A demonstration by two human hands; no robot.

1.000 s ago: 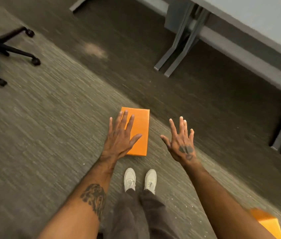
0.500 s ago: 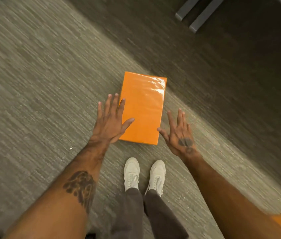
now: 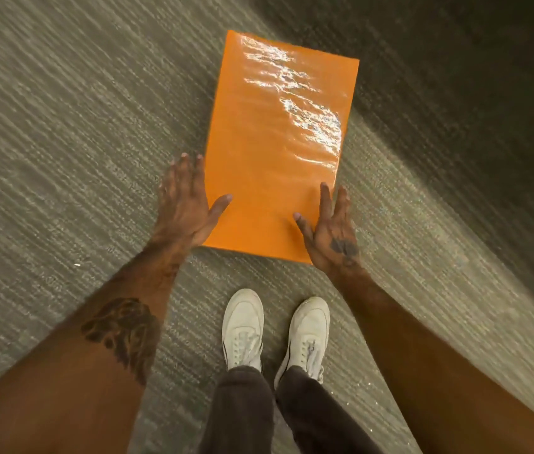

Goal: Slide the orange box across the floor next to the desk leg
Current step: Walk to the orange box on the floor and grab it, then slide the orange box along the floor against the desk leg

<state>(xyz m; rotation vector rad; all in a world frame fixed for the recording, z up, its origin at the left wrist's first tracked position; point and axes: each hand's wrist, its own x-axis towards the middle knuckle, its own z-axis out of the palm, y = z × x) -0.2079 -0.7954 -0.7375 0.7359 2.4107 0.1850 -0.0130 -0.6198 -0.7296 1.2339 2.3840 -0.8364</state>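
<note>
The box lies flat on the carpet, just ahead of the shoes. It is flanked at its near corners by the left hand and right hand, both spread, gripping nothing. Even, low pressure should be applied so it slides straight; the desk leg is out of view.

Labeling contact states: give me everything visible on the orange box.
The orange box is a flat rectangle with a glossy, wrinkled film-like skin showing glare. It lies flat on the carpet, long axis pointing away from the shoes. Left hand flanks its near-left edge, thumb on top; right hand is at the near-right corner. No desk leg in view.
</note>
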